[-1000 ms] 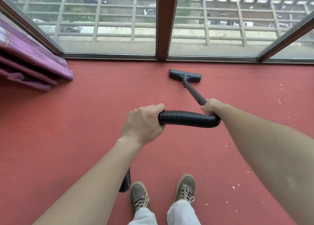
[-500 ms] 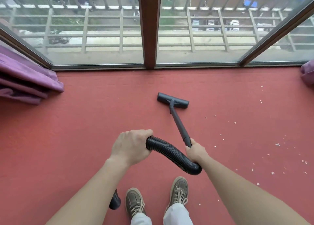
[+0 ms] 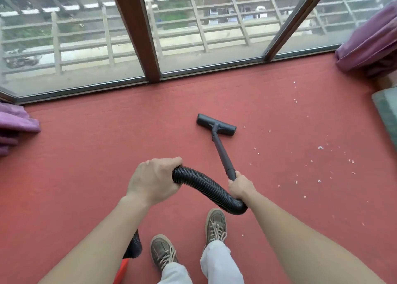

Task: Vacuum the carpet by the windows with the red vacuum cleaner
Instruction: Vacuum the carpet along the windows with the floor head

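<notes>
The black floor head (image 3: pixel 216 125) of the vacuum lies flat on the red carpet (image 3: pixel 90 155), a short way in from the windows (image 3: pixel 73 47). A dark wand (image 3: pixel 222 155) runs back from it to my right hand (image 3: pixel 240 187), which grips the wand's lower end. My left hand (image 3: pixel 153 179) is closed around the black ribbed hose (image 3: pixel 206 187) that loops between both hands. A sliver of the red vacuum body (image 3: pixel 121 271) shows under my left arm. White crumbs (image 3: pixel 320 147) are scattered to the right of the head.
Purple curtains bunch on the floor at the left (image 3: pixel 15 125) and at the right (image 3: pixel 369 45). A greenish object (image 3: pixel 386 112) juts in at the right edge. A brown window post (image 3: pixel 139 32) meets the sill. My two shoes (image 3: pixel 191 238) stand on the carpet below the hose.
The floor head has been drawn back from the window sill and to the right, toward the crumbs. My view has swung right, bringing the right curtain into sight. Both hands keep their grip.
</notes>
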